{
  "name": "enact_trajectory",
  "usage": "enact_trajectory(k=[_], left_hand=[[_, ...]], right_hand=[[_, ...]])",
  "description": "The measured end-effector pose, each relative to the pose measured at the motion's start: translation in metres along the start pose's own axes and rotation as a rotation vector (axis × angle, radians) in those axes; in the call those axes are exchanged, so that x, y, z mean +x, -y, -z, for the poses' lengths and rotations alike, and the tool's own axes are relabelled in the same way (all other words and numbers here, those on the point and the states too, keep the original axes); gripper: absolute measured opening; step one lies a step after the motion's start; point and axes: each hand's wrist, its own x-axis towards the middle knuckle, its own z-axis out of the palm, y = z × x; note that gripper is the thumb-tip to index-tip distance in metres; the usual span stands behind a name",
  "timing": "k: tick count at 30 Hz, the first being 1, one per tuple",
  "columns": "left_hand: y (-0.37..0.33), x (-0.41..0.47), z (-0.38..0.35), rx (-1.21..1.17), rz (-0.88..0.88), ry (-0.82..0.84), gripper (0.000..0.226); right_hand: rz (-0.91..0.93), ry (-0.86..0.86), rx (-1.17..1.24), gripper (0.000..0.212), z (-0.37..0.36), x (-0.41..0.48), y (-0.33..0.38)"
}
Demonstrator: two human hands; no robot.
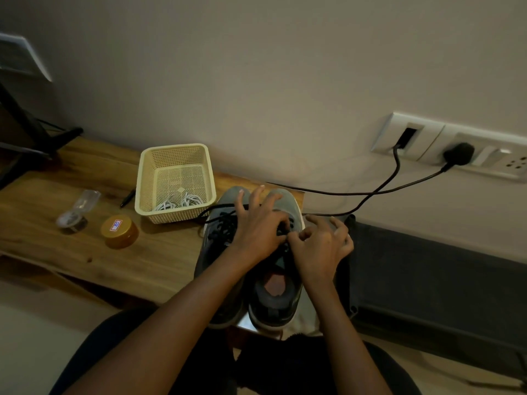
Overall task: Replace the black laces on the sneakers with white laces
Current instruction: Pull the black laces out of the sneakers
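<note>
1. Head view: the white laces (182, 202) lie unused in the basket (148, 166) on the surface (71, 252). The black laces (221, 223) are in the sneakers (219, 252), so the step is unlacing.
2. The left hand (256, 226) lies over both sneakers, fingers mostly spread. I cannot tell whether it pinches anything.
3. The right hand (322, 246) pinches the black laces at the right sneaker (285, 201), other fingers splayed. Next, draw them out through the eyelets.

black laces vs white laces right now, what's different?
The black laces are threaded in the sneakers; the white laces lie coiled in the basket. The left hand and right hand are at the black laces; nothing touches the white laces. One black end trails loose toward the basket; the white laces are bundled. Both sit on the wooden table.
</note>
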Motion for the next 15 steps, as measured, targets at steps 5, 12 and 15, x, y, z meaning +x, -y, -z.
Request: enact_trajectory(k=[5, 12, 15], left_hand=[[-0.002, 0.002, -0.001, 0.012, 0.017, -0.029, 0.015], [0.011, 0.009, 0.004, -0.009, 0.184, -0.194, 0.018], [0.023, 0.012, 0.012, -0.022, 0.343, -0.263, 0.024]], right_hand=[[-0.014, 0.017, -0.014, 0.020, 0.000, 0.000, 0.001], [-0.024, 0.009, 0.009, 0.018, 0.001, 0.000, 0.000], [-0.033, 0.008, 0.025, 0.019, -0.002, 0.001, 0.000]])
